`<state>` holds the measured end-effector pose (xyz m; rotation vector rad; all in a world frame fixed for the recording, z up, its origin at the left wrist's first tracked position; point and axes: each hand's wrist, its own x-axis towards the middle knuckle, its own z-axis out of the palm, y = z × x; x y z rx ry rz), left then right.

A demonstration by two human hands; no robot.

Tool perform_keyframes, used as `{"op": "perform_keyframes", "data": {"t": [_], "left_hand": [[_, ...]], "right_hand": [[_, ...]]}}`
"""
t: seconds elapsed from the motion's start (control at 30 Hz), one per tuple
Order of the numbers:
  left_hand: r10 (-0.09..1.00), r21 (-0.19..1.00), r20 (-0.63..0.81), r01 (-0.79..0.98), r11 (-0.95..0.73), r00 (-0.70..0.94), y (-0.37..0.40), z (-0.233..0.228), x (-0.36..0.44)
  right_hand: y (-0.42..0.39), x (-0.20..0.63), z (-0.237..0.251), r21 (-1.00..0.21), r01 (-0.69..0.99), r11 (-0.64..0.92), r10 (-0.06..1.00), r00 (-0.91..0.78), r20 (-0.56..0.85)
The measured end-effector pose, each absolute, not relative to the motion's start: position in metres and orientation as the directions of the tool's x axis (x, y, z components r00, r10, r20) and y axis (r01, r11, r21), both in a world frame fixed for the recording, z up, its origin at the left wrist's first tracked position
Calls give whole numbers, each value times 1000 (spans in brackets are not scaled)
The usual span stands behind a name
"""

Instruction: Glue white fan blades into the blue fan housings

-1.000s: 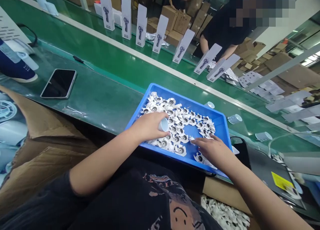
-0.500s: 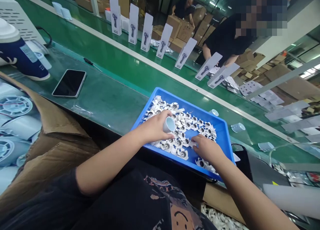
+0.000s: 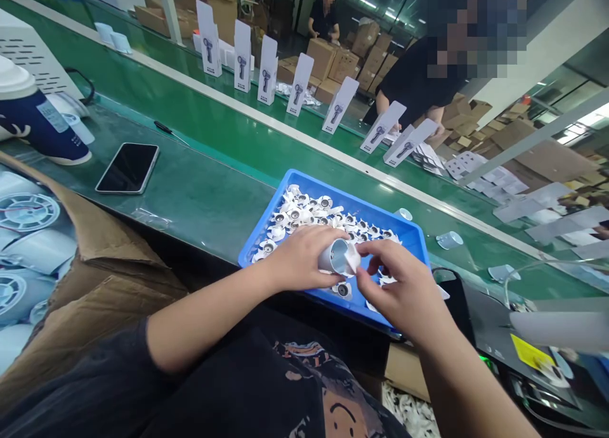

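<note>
Left hand (image 3: 304, 257) grips a small pale cylindrical sleeve (image 3: 333, 255), open end facing right, inside looks shiny grey. Right hand (image 3: 404, 286) pinches a small white fan impeller (image 3: 351, 258) right at the sleeve's mouth, touching it. Both are held just above the near edge of the blue tray (image 3: 419, 244).

No readable writing on sleeve or impeller.

Tray sits on the green bench and holds a loose pile of white impellers (image 3: 309, 216) with metal hubs, mostly at the left and middle. Cardboard box (image 3: 95, 260) at near left holds larger white fan housings (image 3: 28, 210). Black phone (image 3: 127, 167) lies face up on the bench, left of the tray. More pale sleeves (image 3: 449, 239) lie on the green conveyor belt (image 3: 214, 118) past the tray. Farther out, a row of white retail boxes (image 3: 267, 70) with a handheld-fan picture stands upright; text too small to read. A person in black (image 3: 419, 77) works across the belt; brown cartons (image 3: 333, 57) are stacked behind.
</note>
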<state>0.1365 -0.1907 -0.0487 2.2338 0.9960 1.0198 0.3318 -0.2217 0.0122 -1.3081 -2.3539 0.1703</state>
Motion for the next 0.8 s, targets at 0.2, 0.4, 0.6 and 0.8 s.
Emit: {"op": "perform_keyframes", "data": {"t": [0.2, 0.4, 0.6, 0.8], "left_hand": [[764, 627, 485, 439, -643, 426, -212, -48, 147], [707, 562, 578, 428, -707, 408, -228, -39, 149], [686, 543, 587, 419, -728, 430, -232, -38, 155], [765, 535, 472, 547, -644, 438, -193, -27, 130]], "right_hand": [[-228, 321, 10, -237, 695, 679, 721, -570, 394], [-231, 319, 8, -337, 647, 684, 721, -529, 448], [-240, 346, 11, -492, 580, 649, 760, -520, 390], [-285, 436, -20, -791, 419, 447, 854, -464, 237]]}}
